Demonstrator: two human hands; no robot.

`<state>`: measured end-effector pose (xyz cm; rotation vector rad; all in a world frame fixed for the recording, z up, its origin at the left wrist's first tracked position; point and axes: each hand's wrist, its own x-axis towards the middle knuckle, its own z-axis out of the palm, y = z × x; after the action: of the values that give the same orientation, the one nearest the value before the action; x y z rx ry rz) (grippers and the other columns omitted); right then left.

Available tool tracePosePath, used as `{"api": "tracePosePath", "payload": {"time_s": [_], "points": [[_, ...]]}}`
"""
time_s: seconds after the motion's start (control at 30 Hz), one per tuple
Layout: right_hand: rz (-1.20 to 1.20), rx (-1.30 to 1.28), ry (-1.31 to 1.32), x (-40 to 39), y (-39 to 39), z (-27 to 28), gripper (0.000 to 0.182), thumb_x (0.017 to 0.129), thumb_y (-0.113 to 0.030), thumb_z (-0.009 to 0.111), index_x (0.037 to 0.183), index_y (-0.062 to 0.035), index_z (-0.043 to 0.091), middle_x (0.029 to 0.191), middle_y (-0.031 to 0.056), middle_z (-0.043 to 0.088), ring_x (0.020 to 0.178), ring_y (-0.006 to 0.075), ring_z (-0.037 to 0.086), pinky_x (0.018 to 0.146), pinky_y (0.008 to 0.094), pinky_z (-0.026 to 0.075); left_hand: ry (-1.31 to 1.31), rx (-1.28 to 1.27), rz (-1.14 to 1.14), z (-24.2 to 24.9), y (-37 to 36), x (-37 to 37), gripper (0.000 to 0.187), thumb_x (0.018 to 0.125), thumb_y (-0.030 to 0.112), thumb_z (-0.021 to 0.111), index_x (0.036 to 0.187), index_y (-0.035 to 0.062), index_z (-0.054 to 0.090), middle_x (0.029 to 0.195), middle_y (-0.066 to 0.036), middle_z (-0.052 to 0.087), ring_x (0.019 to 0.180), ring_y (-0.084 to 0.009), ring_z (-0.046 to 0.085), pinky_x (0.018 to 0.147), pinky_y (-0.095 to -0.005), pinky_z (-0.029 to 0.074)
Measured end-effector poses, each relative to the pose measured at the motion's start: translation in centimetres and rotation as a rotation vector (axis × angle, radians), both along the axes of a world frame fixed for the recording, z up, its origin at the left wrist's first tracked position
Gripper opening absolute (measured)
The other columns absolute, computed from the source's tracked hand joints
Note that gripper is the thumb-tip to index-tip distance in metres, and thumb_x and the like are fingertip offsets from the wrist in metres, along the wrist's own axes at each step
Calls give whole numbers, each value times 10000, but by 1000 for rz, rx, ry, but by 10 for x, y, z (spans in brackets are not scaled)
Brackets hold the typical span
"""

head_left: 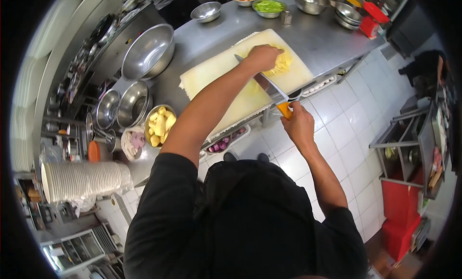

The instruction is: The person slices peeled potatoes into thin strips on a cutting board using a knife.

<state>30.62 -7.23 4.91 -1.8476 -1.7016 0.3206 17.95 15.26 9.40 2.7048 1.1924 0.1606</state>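
1. Thin pale-yellow strips [285, 66] lie piled on a rectangular off-white cutting board [245, 103].
2. The left hand [263, 57] is over the pile's edge; I cannot tell its grip.
3. The right hand [299, 126] grips the orange handle of a long steel knife [275, 90].
4. A wide steel bowl [149, 53] stands near the board.

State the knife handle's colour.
The knife handle is yellow-orange; it shows best in the head view.
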Motion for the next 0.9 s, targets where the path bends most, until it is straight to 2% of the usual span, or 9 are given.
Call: {"api": "tracePosePath", "payload": {"time_s": [0.1,0.17,0.23,0.3,0.4,0.53,0.7,0.83,0.9], "points": [[28,-16,48,-1,2,-2,381,724,-124,793,1029,-42,581,877,228,686,801,428,662,690,504,523,-69,92,-22,-6,-12,-2,468,774,67,583,1228,134,679,1075,-197,683,1081,-345,637,903,-455,514],[10,-93,70,-5,3,-1,370,746,-121,781,1047,-37,584,808,226,680,763,417,668,674,485,525,116,-43,58,21,-25,4,501,746,58,611,1244,89,652,1137,-200,661,1069,-362,635,902,-457,517],[29,-173,173,-13,0,11,362,763,-122,775,1058,-33,584,753,212,671,723,396,675,655,460,523,-88,-16,89,7,-35,4,356,735,62,630,1081,28,710,1106,-187,666,1074,-361,625,926,-450,504],[83,-184,254,-20,-2,9,364,780,-105,754,1092,-24,586,713,157,650,632,297,646,610,411,508,-552,188,142,-10,-64,-2,214,757,110,670,940,24,740,1012,-157,680,1083,-335,617,950,-438,489],[144,-286,413,-35,-1,13,386,811,-75,715,1171,-29,584,694,77,598,567,161,547,555,332,479,-563,-18,211,14,-106,-34,277,816,193,717,1061,66,709,992,-133,666,1061,-320,613,938,-411,483],[258,-490,686,-44,7,-3,355,872,-55,639,1222,-43,580,709,35,574,558,96,520,511,238,444,-817,13,428,12,-174,-95,226,834,175,714,1023,51,711,971,-113,677,1033,-296,623,914,-398,496],[268,-556,673,-54,6,0,353,872,-54,632,1217,-17,572,724,50,599,566,108,557,506,255,470,-918,51,955,-24,-248,-210,266,836,35,726,1100,51,701,981,-85,677,855,-173,656,716,-318,541],[248,-595,700,-52,7,-4,372,880,-62,626,1240,-9,548,739,64,613,573,112,564,518,260,485,-732,404,1240,-38,-290,-290,306,825,46,736,1128,37,702,898,-98,692,779,-183,649,702,-304,528],[243,-611,702,-51,8,-3,383,883,-65,626,1251,-5,536,747,68,617,582,113,568,528,264,493,-692,303,1396,-30,-302,-316,315,814,59,746,1125,36,705,926,-108,696,801,-189,644,710,-314,529]]}}
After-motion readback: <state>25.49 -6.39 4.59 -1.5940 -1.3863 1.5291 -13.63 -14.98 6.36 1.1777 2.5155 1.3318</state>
